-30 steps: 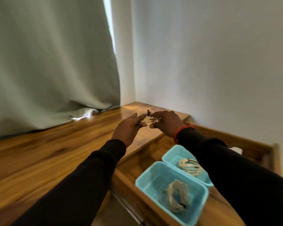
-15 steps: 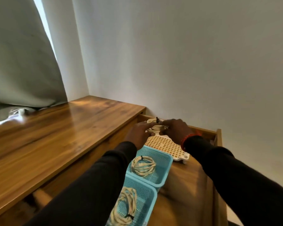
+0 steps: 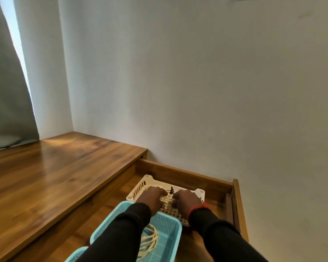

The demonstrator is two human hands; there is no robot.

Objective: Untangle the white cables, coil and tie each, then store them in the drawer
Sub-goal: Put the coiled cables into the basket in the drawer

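A coiled white cable [image 3: 166,199] with a black tie [image 3: 172,190] lies down inside the white slotted basket [image 3: 140,187] at the far end of the open wooden drawer [image 3: 187,173]. My left hand [image 3: 151,199] holds the coil's left side and my right hand [image 3: 186,201] holds its right side, fingers curled on it. A second tied white coil [image 3: 149,242] lies in the nearer blue basket [image 3: 175,226], partly hidden by my left sleeve.
The corner of another blue basket [image 3: 74,257] shows at the bottom edge. A wooden tabletop [image 3: 55,173] stretches left of the drawer. A grey curtain [image 3: 4,91] hangs at the far left. A plain wall stands close behind the drawer.
Both hands carried the tied coil from above the tabletop over to the drawer and lowered it into the white basket. My view swung right.
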